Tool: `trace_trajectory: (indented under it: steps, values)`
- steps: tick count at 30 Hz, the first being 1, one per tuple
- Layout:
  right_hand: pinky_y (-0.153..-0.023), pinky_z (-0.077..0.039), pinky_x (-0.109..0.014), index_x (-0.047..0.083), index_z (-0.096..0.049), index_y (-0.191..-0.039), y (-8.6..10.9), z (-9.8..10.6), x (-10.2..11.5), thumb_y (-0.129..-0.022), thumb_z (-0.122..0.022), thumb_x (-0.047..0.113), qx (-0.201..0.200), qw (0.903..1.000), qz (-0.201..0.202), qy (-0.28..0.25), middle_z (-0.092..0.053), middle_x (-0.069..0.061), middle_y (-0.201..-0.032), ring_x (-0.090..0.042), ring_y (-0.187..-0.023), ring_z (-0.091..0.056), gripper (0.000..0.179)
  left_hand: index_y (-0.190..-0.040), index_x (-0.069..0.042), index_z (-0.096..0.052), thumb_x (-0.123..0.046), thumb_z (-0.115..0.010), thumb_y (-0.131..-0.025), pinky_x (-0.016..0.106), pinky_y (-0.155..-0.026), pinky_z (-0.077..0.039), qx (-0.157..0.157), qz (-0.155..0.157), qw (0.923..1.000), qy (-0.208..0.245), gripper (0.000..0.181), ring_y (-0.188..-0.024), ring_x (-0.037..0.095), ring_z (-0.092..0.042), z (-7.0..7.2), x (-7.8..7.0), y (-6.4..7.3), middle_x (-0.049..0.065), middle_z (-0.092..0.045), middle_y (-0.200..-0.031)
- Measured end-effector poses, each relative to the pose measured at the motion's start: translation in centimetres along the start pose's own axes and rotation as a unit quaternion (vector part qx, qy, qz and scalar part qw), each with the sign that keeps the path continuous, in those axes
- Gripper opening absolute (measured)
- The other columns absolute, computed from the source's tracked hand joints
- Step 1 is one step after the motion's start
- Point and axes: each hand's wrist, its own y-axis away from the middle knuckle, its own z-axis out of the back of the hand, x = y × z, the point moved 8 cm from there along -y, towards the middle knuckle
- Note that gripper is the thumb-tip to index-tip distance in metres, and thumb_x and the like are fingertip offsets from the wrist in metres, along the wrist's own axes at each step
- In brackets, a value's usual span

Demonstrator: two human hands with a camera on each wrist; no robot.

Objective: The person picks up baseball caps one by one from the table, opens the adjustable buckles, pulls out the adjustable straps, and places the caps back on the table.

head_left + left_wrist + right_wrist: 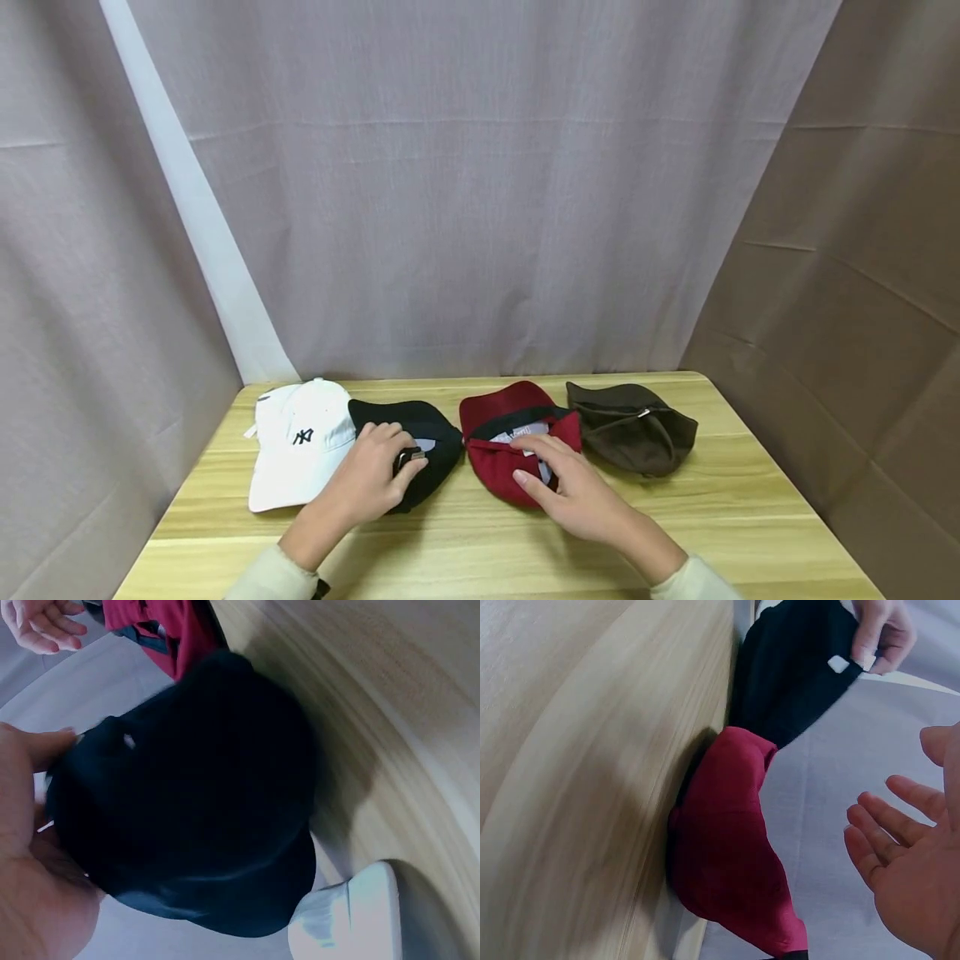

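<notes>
My left hand (367, 475) pinches the near edge of a black cap (441, 417), which lies upside down with its brim toward the curtain. The left wrist view shows the thumb and fingers at the rim of the black cap (195, 795), its rounded crown facing the camera. Over a red cap (487, 410), also upturned, hovers my right hand (581, 496) with fingers spread and relaxed. A gap separates that hand (922, 859) from the red cap (727, 825) in the right wrist view. The red cap's inside, with a pale lining, is partly covered by the fingers.
To the left, a white cap (318, 417) with a dark logo sits upright, touching or close to the black one. An upturned dark brown cap (633, 446) lies at the right. Grey curtains (480, 208) stand behind the wooden table (465, 567).
</notes>
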Motion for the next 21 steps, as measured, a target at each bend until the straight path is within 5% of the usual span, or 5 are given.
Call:
trace_trajectory:
  steps: [6, 10, 15, 18, 21]
  values:
    - [-0.111, -0.053, -0.046, 0.027, -0.066, -0.141, -0.1, -0.3, 0.5, -0.106, -0.065, 0.045, -0.005, 0.9998, 0.014, -0.01, -0.066, 0.017, -0.14, -0.011, -0.134, -0.062, 0.039, -0.095, -0.018, -0.072, -0.022, -0.082, -0.092, 0.031, -0.083, -0.051, -0.07, 0.013, 0.9944, 0.079, 0.011, -0.088, 0.008, -0.062, 1.9, 0.0, 0.2, -0.009, -0.069, -0.09]
    - [-0.11, -0.054, -0.042, 0.027, -0.066, -0.14, -0.2, -0.3, 1.3, -0.105, -0.068, 0.04, -0.009, 0.9993, 0.029, -0.023, -0.068, 0.014, -0.139, -0.011, -0.132, -0.064, 0.037, -0.097, -0.017, -0.07, -0.013, -0.081, -0.091, 0.028, -0.078, -0.053, -0.127, 0.007, 0.983, 0.133, 0.013, -0.085, 0.008, -0.063, 3.2, -0.1, 0.3, -0.007, -0.07, -0.088]
    - [-0.113, -0.053, -0.046, 0.034, -0.059, -0.147, -0.5, -0.3, 2.4, -0.105, -0.068, 0.041, -0.006, 0.9986, 0.026, -0.045, -0.064, 0.011, -0.149, -0.017, -0.14, -0.06, 0.044, -0.099, -0.011, -0.069, -0.002, -0.08, -0.09, 0.022, -0.072, -0.053, -0.199, -0.025, 0.9607, 0.192, 0.017, -0.078, 0.01, -0.064, 4.3, -0.5, -0.3, -0.001, -0.07, -0.087]
    - [-0.113, -0.054, -0.045, 0.033, -0.052, -0.155, -1.1, -0.3, 3.3, -0.106, -0.066, 0.042, -0.002, 0.9971, 0.026, -0.071, -0.055, 0.009, -0.159, -0.02, -0.147, -0.055, 0.052, -0.1, -0.006, -0.069, -0.011, -0.075, -0.099, 0.023, -0.071, -0.052, -0.255, -0.055, 0.9454, 0.196, 0.008, -0.077, 0.014, -0.064, 4.8, -1.0, -0.7, 0.003, -0.068, -0.086]
    - [-0.105, -0.059, -0.038, 0.03, -0.044, -0.161, -1.8, -0.3, 4.0, -0.106, -0.067, 0.039, -0.004, 0.9929, 0.026, -0.116, -0.047, 0.003, -0.166, -0.022, -0.143, -0.058, 0.06, -0.1, -0.001, -0.069, -0.025, -0.066, -0.107, 0.027, -0.071, -0.05, -0.313, -0.103, 0.9262, 0.184, 0.024, -0.075, 0.018, -0.06, 5.0, -2.0, -1.2, 0.006, -0.066, -0.085]
